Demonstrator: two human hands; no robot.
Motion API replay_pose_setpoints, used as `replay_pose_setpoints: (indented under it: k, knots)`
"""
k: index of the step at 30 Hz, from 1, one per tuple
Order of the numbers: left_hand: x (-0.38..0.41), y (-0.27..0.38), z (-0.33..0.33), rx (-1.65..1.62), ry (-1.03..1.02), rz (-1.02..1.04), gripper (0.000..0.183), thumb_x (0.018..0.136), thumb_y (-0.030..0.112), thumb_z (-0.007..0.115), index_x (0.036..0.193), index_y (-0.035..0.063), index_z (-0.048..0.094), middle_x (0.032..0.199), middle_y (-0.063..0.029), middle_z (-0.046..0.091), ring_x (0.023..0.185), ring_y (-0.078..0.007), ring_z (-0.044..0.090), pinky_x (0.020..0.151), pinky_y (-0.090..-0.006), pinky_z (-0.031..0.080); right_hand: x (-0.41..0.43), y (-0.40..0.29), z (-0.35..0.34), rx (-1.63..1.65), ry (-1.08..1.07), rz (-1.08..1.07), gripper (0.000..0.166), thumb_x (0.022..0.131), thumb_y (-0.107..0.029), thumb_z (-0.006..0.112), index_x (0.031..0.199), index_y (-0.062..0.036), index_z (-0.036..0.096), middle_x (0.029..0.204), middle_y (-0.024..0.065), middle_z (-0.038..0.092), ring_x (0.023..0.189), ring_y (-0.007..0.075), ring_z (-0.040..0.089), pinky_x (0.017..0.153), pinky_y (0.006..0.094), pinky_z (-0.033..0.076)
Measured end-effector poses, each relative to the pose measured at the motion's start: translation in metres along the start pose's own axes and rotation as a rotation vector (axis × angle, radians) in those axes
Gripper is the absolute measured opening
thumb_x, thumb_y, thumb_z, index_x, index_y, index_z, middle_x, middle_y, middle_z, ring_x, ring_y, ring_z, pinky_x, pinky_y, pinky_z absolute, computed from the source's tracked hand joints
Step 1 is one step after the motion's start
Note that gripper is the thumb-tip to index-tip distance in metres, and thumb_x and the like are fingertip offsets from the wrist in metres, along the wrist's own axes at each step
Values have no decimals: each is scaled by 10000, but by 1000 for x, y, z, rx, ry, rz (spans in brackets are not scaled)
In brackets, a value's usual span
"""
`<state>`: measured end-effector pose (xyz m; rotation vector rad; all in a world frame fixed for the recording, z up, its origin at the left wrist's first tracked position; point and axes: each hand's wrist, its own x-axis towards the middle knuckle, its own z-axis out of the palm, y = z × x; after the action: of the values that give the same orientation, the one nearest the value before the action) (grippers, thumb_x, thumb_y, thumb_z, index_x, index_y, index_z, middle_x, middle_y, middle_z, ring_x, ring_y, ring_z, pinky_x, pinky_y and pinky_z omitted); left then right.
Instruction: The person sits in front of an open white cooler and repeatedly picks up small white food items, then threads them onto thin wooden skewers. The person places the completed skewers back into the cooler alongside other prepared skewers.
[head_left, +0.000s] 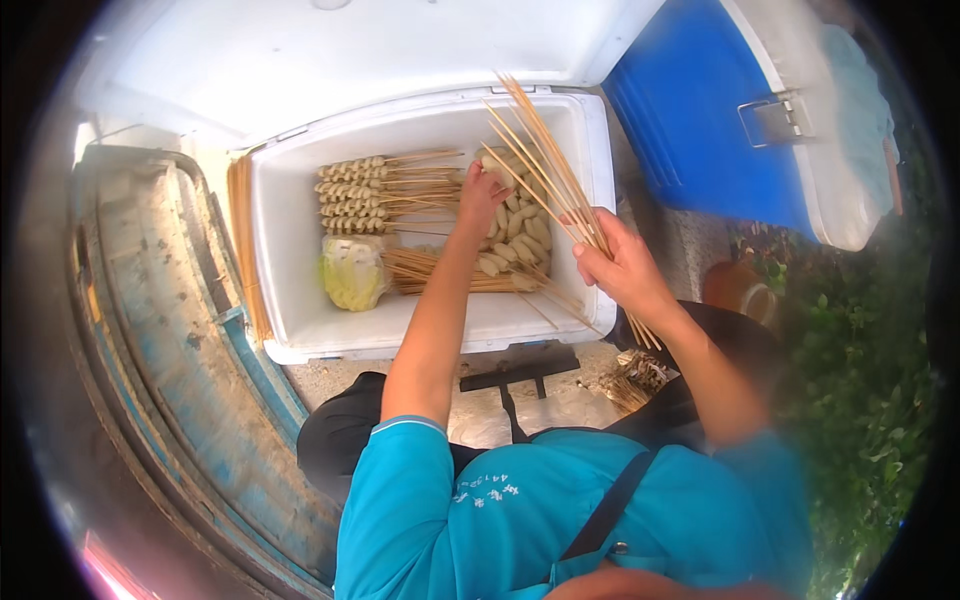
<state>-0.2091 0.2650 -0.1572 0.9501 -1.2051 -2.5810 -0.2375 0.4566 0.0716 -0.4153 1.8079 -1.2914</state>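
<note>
In the open white cooler box (300, 322), my left hand (478, 199) pinches a pale, oval food piece (496, 171) among a pile of similar loose pieces (525, 232). My right hand (619, 262) grips a loose bundle of bamboo skewers (551, 169) over the box's right side, their tips fanned toward the far wall. Threaded skewers (352, 195) lie in rows at the back left, pale pieces at their left ends. Below them rests a leafy cabbage-like vegetable (354, 277). More skewers (442, 274) lie along the near side, partly hidden by my left forearm.
The raised white lid (360, 60) stands behind the box. A thick bundle of skewers (246, 247) lines its outer left side, beside a worn blue trough-like structure (172, 300). At right are a blue cooler (697, 112), green plants (855, 352) and part of another person (855, 112).
</note>
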Motion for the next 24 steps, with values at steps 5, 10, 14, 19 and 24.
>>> replay_pose_setpoints:
  k: [5,10,14,19,24]
  knots:
    - [-50,109,7,-299,-56,-18,234,925,192,408,1107,47,437,1023,-108,540,1003,-253,535,858,-410,465,-5,-4,9,-57,65,-103,245,890,-163,535,1097,-31,530,660,-24,471,579,44,412,520,215,343]
    - [-97,170,-4,-313,12,82,283,993,304,294,1025,80,464,956,-77,544,916,-211,559,836,-391,486,-19,-14,32,-39,-30,-199,285,883,-208,526,1109,-37,558,642,16,474,588,86,414,546,268,371]
    - [-157,199,42,-426,203,147,275,996,307,301,1024,76,447,892,-67,524,834,-198,549,766,-371,496,-33,-22,40,-61,-101,-290,253,900,-135,504,1127,-31,541,647,-64,386,571,30,332,513,209,292]
    - [-155,204,20,-645,-13,281,288,994,315,309,1044,58,428,845,-55,492,738,-170,502,696,-332,484,-41,-27,49,-154,-159,-331,263,892,-145,514,1127,-32,547,648,-60,392,583,34,348,520,217,305]
    - [-151,209,18,-678,-114,261,296,998,310,279,1053,50,408,862,-54,480,745,-157,493,709,-315,479,-40,-27,48,-161,-142,-308,265,890,-151,518,1123,-28,549,656,-54,409,592,36,365,532,213,323]
